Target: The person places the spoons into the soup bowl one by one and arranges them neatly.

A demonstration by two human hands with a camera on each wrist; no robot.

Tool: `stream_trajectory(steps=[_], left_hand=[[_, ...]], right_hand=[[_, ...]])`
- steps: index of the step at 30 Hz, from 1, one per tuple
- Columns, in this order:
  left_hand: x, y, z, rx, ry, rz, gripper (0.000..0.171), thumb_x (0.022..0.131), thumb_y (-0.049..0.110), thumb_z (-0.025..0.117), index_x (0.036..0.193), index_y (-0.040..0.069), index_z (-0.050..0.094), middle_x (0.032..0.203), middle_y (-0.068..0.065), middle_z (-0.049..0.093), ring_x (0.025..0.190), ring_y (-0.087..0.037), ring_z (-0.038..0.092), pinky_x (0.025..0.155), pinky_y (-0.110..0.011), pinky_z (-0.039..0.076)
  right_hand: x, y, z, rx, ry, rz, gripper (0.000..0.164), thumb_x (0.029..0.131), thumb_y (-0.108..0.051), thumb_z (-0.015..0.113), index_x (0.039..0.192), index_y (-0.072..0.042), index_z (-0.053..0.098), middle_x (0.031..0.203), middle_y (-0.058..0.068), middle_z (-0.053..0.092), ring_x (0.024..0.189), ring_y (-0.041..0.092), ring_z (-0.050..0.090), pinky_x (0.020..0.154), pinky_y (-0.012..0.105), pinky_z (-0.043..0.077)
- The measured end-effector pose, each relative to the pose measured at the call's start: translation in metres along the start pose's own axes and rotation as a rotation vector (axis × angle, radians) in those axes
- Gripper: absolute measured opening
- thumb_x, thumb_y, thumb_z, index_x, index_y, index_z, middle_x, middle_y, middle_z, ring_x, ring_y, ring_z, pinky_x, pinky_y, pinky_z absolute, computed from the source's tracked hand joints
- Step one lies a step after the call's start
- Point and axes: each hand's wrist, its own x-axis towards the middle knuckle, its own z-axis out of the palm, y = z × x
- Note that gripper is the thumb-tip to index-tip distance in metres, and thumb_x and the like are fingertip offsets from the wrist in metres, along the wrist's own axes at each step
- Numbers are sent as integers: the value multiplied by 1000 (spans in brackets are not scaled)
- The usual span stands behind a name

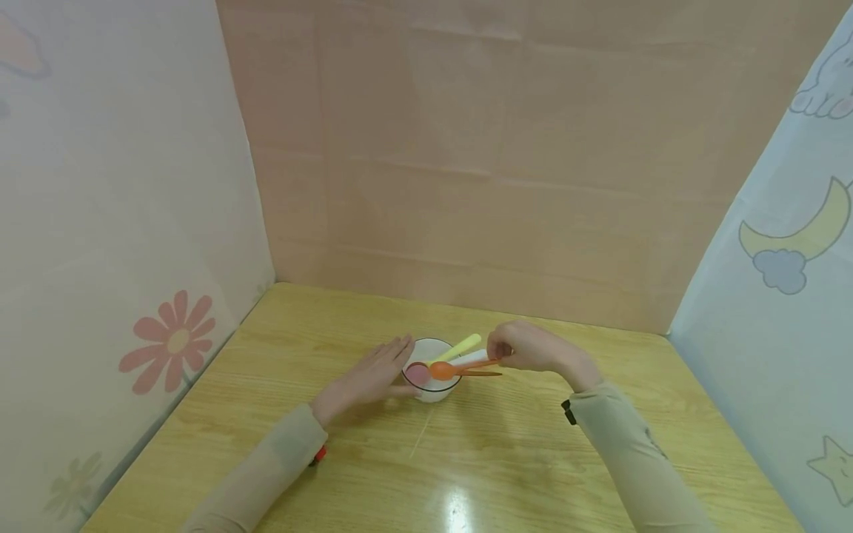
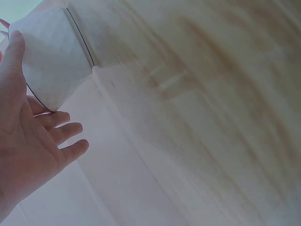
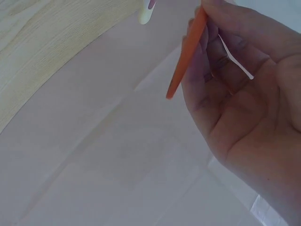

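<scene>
A white bowl (image 1: 433,396) with a dark rim stands on the table. My left hand (image 1: 373,374) touches its left side, fingers straight, thumb along the near wall; in the left wrist view the thumb lies on the bowl's outer wall (image 2: 54,52). Above the bowl's right rim, my right hand (image 1: 533,346) pinches the handle end of an orange spoon (image 1: 441,371), whose scoop is over the bowl. The handle end (image 3: 186,56) shows between thumb and fingers. In the bowl are a yellow handle (image 1: 463,346), a white handle (image 1: 472,358), a pink round piece (image 1: 417,374) and a darker orange handle (image 1: 485,374).
The wooden table (image 1: 506,459) meets a plain beige backdrop (image 1: 466,185) behind the bowl. Patterned white sheets stand at the left (image 1: 100,222) and right (image 1: 766,333). A red and black piece (image 1: 318,454) shows beside the left sleeve.
</scene>
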Motion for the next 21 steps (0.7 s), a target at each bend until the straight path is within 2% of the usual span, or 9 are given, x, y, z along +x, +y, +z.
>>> stream_trajectory(steps=[13, 21], left_hand=[[2, 2, -2, 14, -4, 4, 95, 93, 58, 59, 156, -4, 22, 164, -22, 20, 151, -40, 26, 120, -58, 28], [1, 4, -3, 13, 2, 10, 96, 92, 58, 59, 155, -4, 22, 164, -22, 20, 151, -40, 26, 120, -59, 28]], right_hand=[[14, -7, 3, -48, -37, 54, 13, 82, 6, 69, 82, -7, 70, 79, -1, 66, 69, 4, 51, 64, 19, 45], [21, -10, 8, -101, -32, 49, 13, 81, 6, 69, 80, -6, 69, 78, 0, 65, 68, 5, 49, 63, 18, 43]])
